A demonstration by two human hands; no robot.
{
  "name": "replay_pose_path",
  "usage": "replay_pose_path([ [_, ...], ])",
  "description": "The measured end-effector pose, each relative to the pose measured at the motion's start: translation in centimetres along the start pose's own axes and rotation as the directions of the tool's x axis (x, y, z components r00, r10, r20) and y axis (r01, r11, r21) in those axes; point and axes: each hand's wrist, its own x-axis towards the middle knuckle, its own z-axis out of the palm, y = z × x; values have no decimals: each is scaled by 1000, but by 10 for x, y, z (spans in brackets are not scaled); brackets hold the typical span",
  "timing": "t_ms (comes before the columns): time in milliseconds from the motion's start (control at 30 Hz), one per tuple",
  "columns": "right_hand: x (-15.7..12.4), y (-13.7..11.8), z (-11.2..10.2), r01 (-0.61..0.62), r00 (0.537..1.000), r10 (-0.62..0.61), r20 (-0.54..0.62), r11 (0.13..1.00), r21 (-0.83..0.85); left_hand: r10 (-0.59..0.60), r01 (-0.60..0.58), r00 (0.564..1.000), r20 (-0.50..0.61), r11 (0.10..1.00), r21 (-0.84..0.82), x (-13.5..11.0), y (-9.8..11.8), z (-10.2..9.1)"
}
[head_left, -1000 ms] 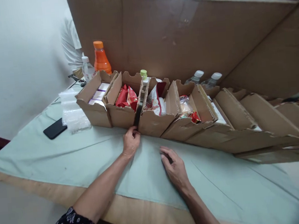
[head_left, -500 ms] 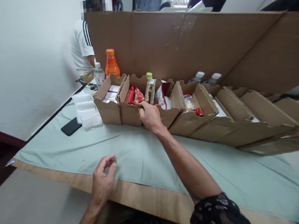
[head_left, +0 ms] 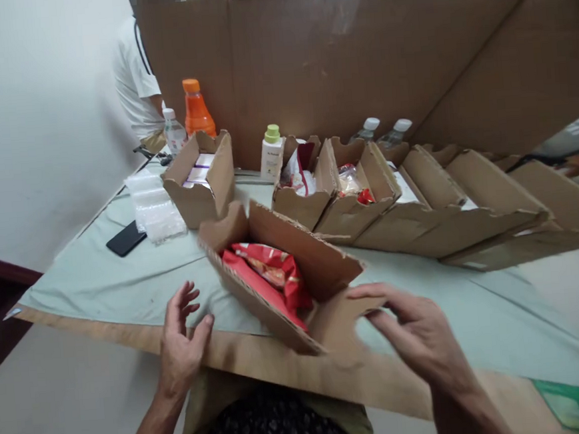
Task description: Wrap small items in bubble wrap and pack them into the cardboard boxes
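Observation:
Pulled out of the row, a cardboard box (head_left: 335,324) sits slanted near the table's front edge. My right hand (head_left: 413,327) pinches its near end wall between thumb and fingers. Red snack packets (head_left: 279,278) lie inside the box, partly hidden by its walls. My left hand (head_left: 183,336) is open, fingers apart and empty, left of the box and not touching it. Behind, a cardboard box with white packs (head_left: 195,201) stands on the left, and one with a white and red bag (head_left: 286,204) stands on the right.
More cardboard boxes (head_left: 434,215) line the right side. A white bottle with a green cap (head_left: 271,153) and an orange bottle (head_left: 197,110) stand before a tall cardboard panel (head_left: 298,69). A black phone (head_left: 126,238) lies beside plastic bags (head_left: 156,207). A person's white sleeve (head_left: 134,62) shows behind.
The box with the red packets came out of the row towards me in my right hand and turned askew. The green-capped bottle behind it is now exposed. My left hand has opened wider.

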Motion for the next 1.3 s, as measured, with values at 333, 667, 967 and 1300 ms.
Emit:
replay_pose_path([
  [333, -77, 59, -6, -239, 966, 241, 92, 971, -24, -34, -9, 909, 416, 995, 101, -17, 19, 36],
  [667, -24, 94, -3, -389, 882, 309, -357, 903, -180, 156, -146, 887, 434, 988, -56, 38, 43, 138],
  [967, -80, 165, 21, -450, 874, 344, -342, 839, -305, 230, -275, 961, 156, 868, 413, 76, 2, 47],
  [1300, -84, 177, 24, -360, 925, 250, -285, 818, -450, 222, -71, 967, -128, 712, 699, 243, -8, -35],
])
